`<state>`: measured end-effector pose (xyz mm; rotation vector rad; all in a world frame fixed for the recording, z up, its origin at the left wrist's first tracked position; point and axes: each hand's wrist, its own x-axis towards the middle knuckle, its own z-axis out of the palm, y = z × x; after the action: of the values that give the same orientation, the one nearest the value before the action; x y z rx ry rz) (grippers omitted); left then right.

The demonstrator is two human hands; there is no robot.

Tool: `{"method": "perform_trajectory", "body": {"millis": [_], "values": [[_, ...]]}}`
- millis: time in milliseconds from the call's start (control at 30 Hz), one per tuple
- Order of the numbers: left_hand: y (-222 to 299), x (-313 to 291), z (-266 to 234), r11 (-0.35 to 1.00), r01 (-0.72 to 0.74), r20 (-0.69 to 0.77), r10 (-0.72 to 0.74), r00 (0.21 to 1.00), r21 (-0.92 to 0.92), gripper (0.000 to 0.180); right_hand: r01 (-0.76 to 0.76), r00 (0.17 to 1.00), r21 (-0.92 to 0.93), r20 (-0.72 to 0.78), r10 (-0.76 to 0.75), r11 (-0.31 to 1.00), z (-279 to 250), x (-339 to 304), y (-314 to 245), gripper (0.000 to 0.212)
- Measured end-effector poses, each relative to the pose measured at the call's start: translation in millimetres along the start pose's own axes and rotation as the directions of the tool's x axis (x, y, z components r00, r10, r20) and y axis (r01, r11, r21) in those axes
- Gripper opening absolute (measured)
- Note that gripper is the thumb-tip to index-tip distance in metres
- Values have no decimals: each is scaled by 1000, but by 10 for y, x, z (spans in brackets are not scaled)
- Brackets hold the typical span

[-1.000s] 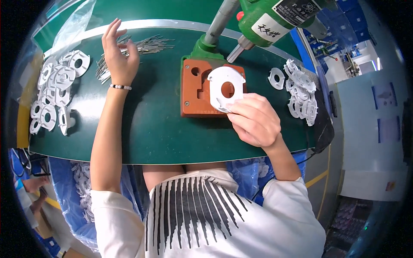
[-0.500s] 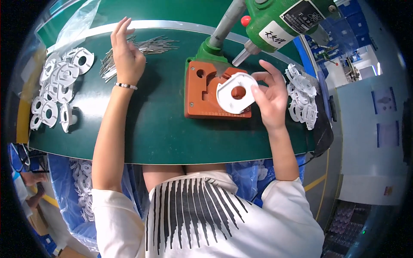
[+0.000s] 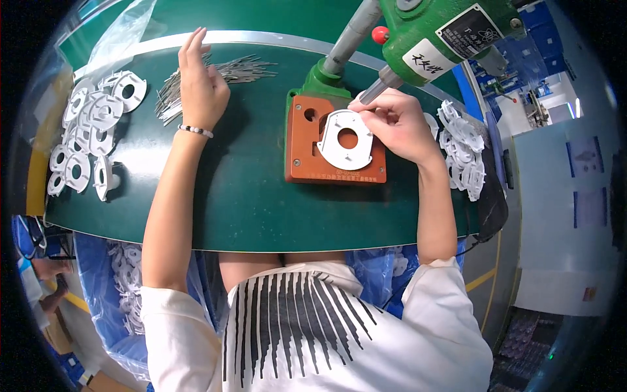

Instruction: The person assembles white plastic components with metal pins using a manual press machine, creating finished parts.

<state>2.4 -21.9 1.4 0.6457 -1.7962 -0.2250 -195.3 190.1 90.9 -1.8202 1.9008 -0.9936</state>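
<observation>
Right hand pinches white ring-shaped plastic plate — left hand, loosely open, near far edge of green tabletop.

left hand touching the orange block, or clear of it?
Apart. The head view shows it: a wide strip of bare green tabletop lies between the left hand and the near side of the orange block.

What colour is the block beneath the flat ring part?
The block is orange-brown, best seen in the head view.
</observation>
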Motion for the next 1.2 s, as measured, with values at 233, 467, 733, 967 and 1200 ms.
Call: {"method": "perform_trajectory", "body": {"millis": [233,467,733,967,1200], "values": [[0,-4,-7,1000,10,9,-10,1000,4,61,25,983,-64,-182,-36,998,118,-20,-16,18],[5,-1,6,1000,-13,17,13,1000,11,61,152,933,-268,-279,-228,951,328,-21,25,29],[20,24,-48,998,24,-21,-26,999,-62,56,183,915,-422,-258,-312,888,240,-288,-214,36],[68,80,-69,996,33,-43,-37,998,-78,50,178,977,-576,5,-214,798,487,-588,-340,82],[-43,123,-223,998,69,-34,-69,997,1,45,139,985,-649,15,-170,748,529,-636,-396,84]]}}
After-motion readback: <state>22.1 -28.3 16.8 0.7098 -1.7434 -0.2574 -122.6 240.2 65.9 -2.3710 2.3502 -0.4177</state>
